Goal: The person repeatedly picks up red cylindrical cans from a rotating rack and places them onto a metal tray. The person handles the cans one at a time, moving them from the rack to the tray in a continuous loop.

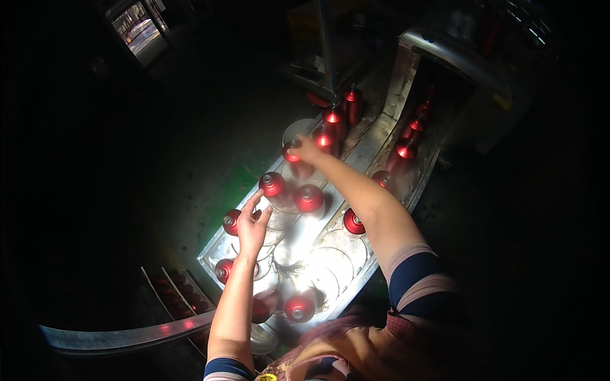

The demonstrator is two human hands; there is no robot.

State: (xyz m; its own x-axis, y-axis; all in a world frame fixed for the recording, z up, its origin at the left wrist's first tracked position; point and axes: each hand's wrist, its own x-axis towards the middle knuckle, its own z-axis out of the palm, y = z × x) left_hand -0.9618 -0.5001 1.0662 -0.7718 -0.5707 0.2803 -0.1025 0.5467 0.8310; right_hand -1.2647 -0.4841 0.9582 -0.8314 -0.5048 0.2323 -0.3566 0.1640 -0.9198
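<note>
Several red metal bottles with narrow necks stand upright on a metal slat conveyor [286,252]. At the far left lane, my right hand [307,149] reaches across with thumb and fingers around the shoulder of a red bottle [300,166]. Nearer to me, my left hand [252,223] has its fingers spread, holding nothing. Its forefinger tip is close to another red bottle [272,184]; contact cannot be told. Just right of that stands a third bottle [309,199]. My left forearm partly hides a bottle [223,270] by the conveyor's left edge.
More bottles line the right lane, one [402,155] before a dark tunnel-like housing [400,81]. A raised metal divider [367,152] separates the lanes. At lower left, a curved metal strip [128,335] passes over a divided rack [174,290] of red items. A thin pole [327,47] rises beyond.
</note>
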